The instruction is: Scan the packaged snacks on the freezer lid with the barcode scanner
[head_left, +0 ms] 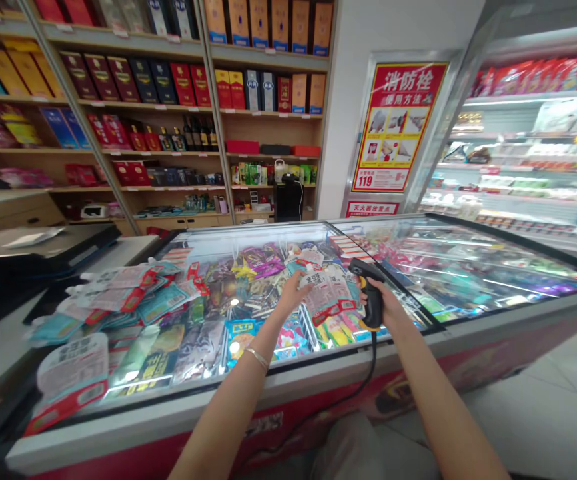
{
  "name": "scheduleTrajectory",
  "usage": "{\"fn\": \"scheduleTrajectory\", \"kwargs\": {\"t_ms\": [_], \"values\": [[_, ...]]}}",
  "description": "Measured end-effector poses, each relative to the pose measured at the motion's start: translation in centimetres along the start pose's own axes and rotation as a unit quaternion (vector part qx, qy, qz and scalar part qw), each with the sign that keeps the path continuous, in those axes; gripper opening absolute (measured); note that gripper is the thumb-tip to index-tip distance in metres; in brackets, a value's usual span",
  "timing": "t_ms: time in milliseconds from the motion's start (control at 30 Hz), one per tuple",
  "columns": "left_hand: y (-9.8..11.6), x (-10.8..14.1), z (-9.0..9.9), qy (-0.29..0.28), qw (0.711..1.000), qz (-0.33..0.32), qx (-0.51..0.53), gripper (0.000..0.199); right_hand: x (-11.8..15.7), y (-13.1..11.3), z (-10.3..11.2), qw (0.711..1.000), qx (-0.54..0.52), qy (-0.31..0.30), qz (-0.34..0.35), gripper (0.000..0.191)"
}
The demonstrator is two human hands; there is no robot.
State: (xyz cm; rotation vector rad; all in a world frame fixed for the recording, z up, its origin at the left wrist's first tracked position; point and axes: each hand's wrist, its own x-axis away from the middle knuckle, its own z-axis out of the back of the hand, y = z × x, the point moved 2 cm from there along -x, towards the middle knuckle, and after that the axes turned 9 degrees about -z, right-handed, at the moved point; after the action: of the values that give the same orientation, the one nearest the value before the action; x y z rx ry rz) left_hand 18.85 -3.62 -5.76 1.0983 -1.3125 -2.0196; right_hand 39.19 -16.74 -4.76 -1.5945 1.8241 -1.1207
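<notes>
Our left hand (293, 292) has its fingers closed on the edge of the spouted pouches (329, 292), apparently steadying them printed side up above the chest freezer (143, 421). Our right hand (386, 303) wraps the barcode scanner (374, 308) by its grip, probably for trigger reach. More pouches (123, 293) lie overlapped at left on the glass. Pouch lettering: only partly legible. Red wall poster (402, 81): 消防栓 使用方法, 119. Smaller sign (372, 209): 灭火器放置点.

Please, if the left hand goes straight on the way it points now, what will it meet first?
Probably the white-and-red pouches over the freezer's glass top, right by the fingertips of the left hand; whether they touch is unclear.
</notes>
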Motion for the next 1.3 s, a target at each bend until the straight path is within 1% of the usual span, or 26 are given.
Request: {"fn": "scheduleTrajectory", "kwargs": {"t_ms": [100, 200, 267, 333, 433, 533, 733, 800, 867, 933, 967, 1033, 1100, 1200, 1300], "values": [[0.3, -0.5, 2.5, 0.112, 0.991, -0.035, -0.069, 0.027, -0.1, -0.5, -1.5, 0.996, 0.089, -0.01, -0.005, 0.022], [0.4, -0.7, 4.7, 0.22, 0.965, -0.047, -0.138, 0.028, -0.1, -0.5, -2.4, 0.987, 0.163, -0.003, -0.003, 0.025], [0.4, -0.7, 5.8, 0.271, 0.949, -0.044, -0.156, 0.028, -0.1, -0.1, -2.8, 0.981, 0.195, 0.004, -0.006, 0.027], [0.4, -0.7, 6.7, 0.305, 0.938, -0.039, -0.161, 0.027, 0.0, 0.2, -3.1, 0.975, 0.219, 0.01, -0.013, 0.03], [0.6, -0.7, 7.6, 0.329, 0.93, -0.025, -0.161, 0.026, 0.0, 0.6, -3.8, 0.967, 0.253, 0.013, -0.01, 0.033], [0.9, -0.7, 8.0, 0.335, 0.927, -0.019, -0.165, 0.025, 0.1, 0.7, -4.3, 0.957, 0.288, 0.021, -0.007, 0.033], [1.1, -0.5, 7.8, 0.323, 0.932, -0.032, -0.161, 0.024, 0.1, 0.8, -4.1, 0.948, 0.315, 0.042, -0.01, 0.032], [1.1, -0.6, 7.5, 0.323, 0.931, -0.031, -0.169, 0.025, 0.2, 0.9, -4.1, 0.948, 0.313, 0.05, -0.003, 0.032], [1.3, -0.6, 7.5, 0.326, 0.928, -0.032, -0.177, 0.025, 0.5, 0.9, -4.5, 0.951, 0.304, 0.053, 0.011, 0.03], [1.8, -0.5, 8.0, 0.331, 0.925, -0.035, -0.182, 0.023, 0.7, 1.0, -5.5, 0.959, 0.278, 0.046, 0.024, 0.029], [2.1, -0.4, 8.6, 0.334, 0.923, -0.036, -0.187, 0.023, 0.7, 1.2, -6.2, 0.965, 0.258, 0.04, 0.027, 0.028], [2.9, 0.3, 10.5, 0.349, 0.915, -0.039, -0.2, 0.024, 0.6, 1.8, -8.0, 0.976, 0.215, 0.009, 0.026, 0.028], [3.5, 1.3, 13.5, 0.373, 0.901, -0.038, -0.217, 0.026, 0.3, 2.7, -10.4, 0.983, 0.181, -0.026, 0.017, 0.025], [4.0, 3.4, 19.4, 0.416, 0.881, -0.027, -0.222, 0.03, -0.8, 4.7, -14.2, 0.985, 0.16, -0.062, -0.009, 0.022], [4.2, 5.6, 25.6, 0.456, 0.87, -0.013, -0.188, 0.037, -2.2, 6.9, -18.4, 0.983, 0.143, -0.111, -0.036, 0.022]]}}
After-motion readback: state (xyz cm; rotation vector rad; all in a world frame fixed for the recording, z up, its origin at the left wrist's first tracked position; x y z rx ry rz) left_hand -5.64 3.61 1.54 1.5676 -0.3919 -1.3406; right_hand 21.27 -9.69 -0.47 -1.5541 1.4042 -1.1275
